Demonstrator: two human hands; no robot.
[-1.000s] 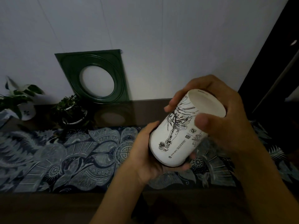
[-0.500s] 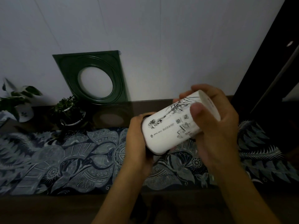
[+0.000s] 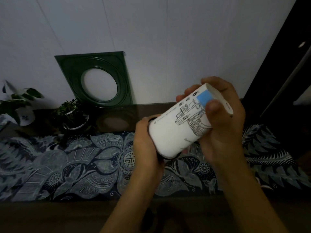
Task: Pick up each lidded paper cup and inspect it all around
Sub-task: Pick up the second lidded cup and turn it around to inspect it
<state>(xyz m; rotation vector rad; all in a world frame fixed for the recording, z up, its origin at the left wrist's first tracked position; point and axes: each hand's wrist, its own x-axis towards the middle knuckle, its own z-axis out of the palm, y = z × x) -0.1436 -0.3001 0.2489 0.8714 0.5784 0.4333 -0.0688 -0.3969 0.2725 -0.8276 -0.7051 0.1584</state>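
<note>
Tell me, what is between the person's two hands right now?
In the head view, a white paper cup lies tilted on its side between them: the left hand holds one end, the right hand grips the other.

A white paper cup with black line drawings and a blue patch (image 3: 183, 125) is lying tilted in the air between two hands, its wider end pointing up and to the right. The left hand (image 3: 145, 142) is cupping the lower end, while the right hand (image 3: 220, 121) is gripping the upper end, thumb pressing on the printed side. Below, a dark blue patterned cloth (image 3: 75, 165) is covering a dark wooden table (image 3: 50, 216). A green square frame with a round opening (image 3: 97, 79) is leaning against the white wall, beside two small potted plants (image 3: 70, 113).
</note>
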